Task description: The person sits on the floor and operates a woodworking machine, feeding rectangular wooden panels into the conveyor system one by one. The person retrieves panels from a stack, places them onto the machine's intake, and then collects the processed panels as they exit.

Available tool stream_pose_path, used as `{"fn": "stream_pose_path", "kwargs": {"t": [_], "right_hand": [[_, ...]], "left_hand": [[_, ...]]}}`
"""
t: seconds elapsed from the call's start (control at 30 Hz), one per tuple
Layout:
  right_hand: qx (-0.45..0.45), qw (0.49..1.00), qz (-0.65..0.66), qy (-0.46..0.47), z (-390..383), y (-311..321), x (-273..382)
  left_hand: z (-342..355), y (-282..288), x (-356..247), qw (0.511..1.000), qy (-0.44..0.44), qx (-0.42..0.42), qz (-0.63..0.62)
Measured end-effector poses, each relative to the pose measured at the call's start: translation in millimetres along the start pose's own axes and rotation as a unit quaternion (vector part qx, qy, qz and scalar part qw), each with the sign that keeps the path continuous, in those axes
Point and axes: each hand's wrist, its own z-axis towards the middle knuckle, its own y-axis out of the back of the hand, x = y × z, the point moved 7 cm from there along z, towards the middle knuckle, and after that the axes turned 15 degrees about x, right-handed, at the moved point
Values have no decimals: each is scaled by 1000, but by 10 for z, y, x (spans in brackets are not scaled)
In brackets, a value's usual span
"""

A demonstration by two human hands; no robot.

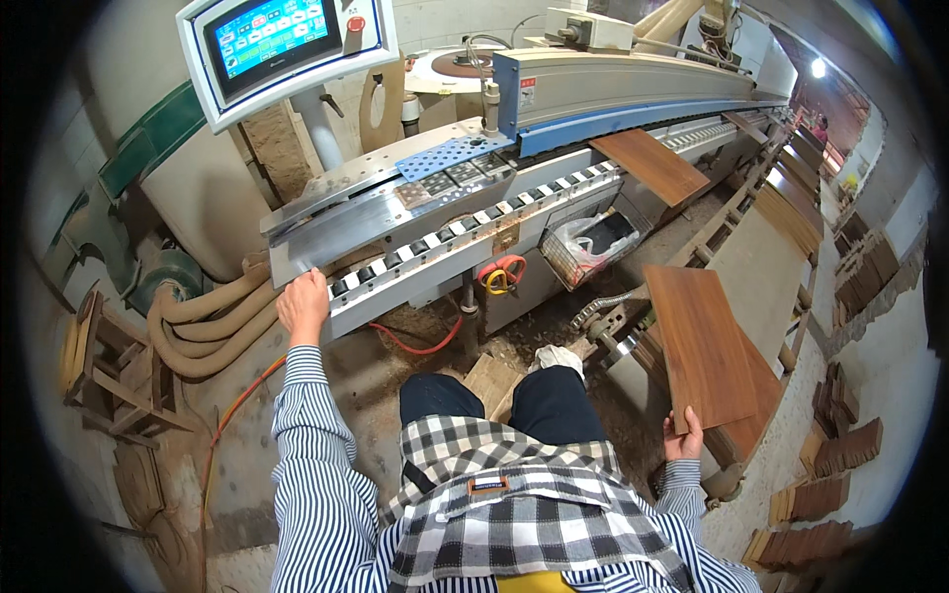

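Observation:
My left hand (303, 304) is closed round the near left end of a long machine's metal bed (331, 242), beside the start of its black-roller rail (445, 234). On the right, my right hand (684, 435) grips the near edge of a brown wood-grain board (700, 346), thumb on top. The board is held tilted above the roller conveyor. Beneath it a second brown board (759, 400) shows partly, the rest covered by the held one. A third wood-grain board (652, 166) sticks out from the machine under its blue-edged beam (643, 119).
A control screen (272, 44) with a red button stands at the upper left. Scissors (501, 275) and a wire basket (596, 242) hang on the machine's front. Dust hoses (213, 331) and a red hose (420, 346) run low. Board stacks (791, 212) line the conveyor.

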Motion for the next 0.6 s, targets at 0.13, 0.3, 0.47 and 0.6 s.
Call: {"fn": "stream_pose_path", "kwargs": {"t": [0.13, 0.3, 0.47, 0.6], "right_hand": [[22, 1000, 6, -2, -121, 32, -59], [86, 995, 14, -42, -321, -371, -61], [222, 972, -37, -67, -197, -1273, -166], [292, 952, -49, -84, -53, -2041, -477]], "left_hand": [[3, -9, -15, 1000, -10, -5, 3], [11, -26, 42, 1000, -10, -12, 6], [6, -18, 48, 1000, 1, 3, 2], [15, -23, 5, 1000, 0, 5, -3]]}}
